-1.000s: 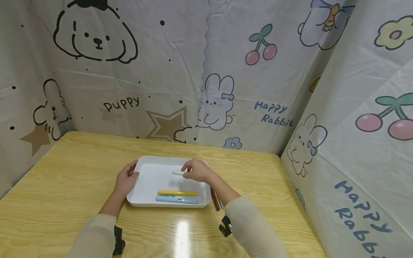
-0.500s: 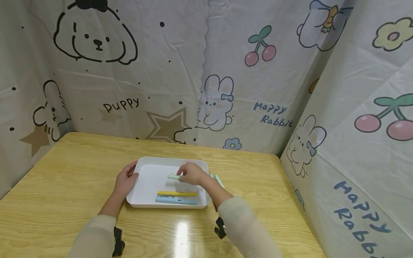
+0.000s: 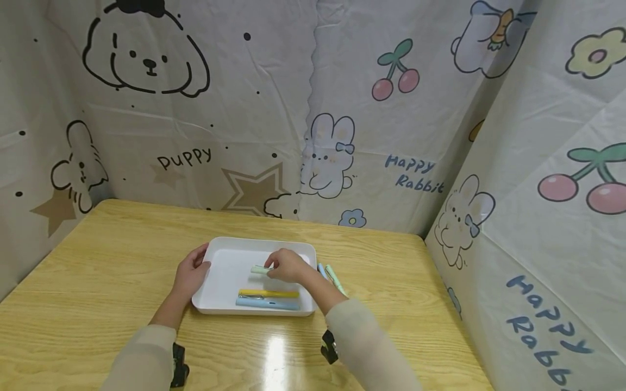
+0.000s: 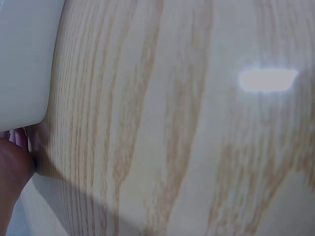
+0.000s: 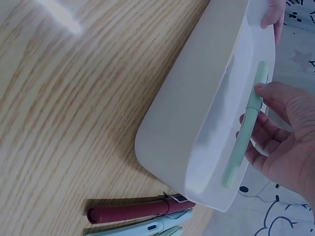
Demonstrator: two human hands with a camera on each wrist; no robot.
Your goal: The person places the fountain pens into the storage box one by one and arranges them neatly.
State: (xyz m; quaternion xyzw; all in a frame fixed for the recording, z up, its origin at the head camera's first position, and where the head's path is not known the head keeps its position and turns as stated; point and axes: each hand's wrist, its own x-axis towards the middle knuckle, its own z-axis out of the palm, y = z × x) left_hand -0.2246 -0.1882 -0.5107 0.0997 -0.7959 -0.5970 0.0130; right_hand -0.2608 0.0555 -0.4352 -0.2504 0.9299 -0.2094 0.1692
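Head view: light wood-grain table (image 3: 98,260) spreads beneath both hands, glossy, with a bright glare between the forearms. Beyond the hands and to either side hangs a pale cloth backdrop (image 3: 239,125) printed with puppies, rabbits, cherries and stars. Both sleeves are light beige.

A shallow white rectangular tray with rounded corners (image 3: 227,274) sits between the hands. I read the left hand (image 3: 192,273) as grasping its near end, thumb over the rim and fingers outside; my left wrist view crops most of that hand. The right hand (image 3: 288,266) pinches a slim pale green pen (image 5: 251,117) between thumb and fingers, held up over the tray floor.

Orientation: pen's long axis runs from right hand toward left, roughly along the tray's long side, one end aimed at the left hand. The right wrist view shows a ring round the barrel just by the thumb. Exact tilt I cannot judge.

Nearer the wearer than the right hand, a yellow pen (image 3: 269,294) and a light blue pen (image 3: 267,304) lie in the tray, roughly parallel to it. Outside the tray, beside the right forearm: a dark red pen (image 5: 130,211), a second light blue pen (image 5: 140,227) and another green pen (image 3: 335,279).
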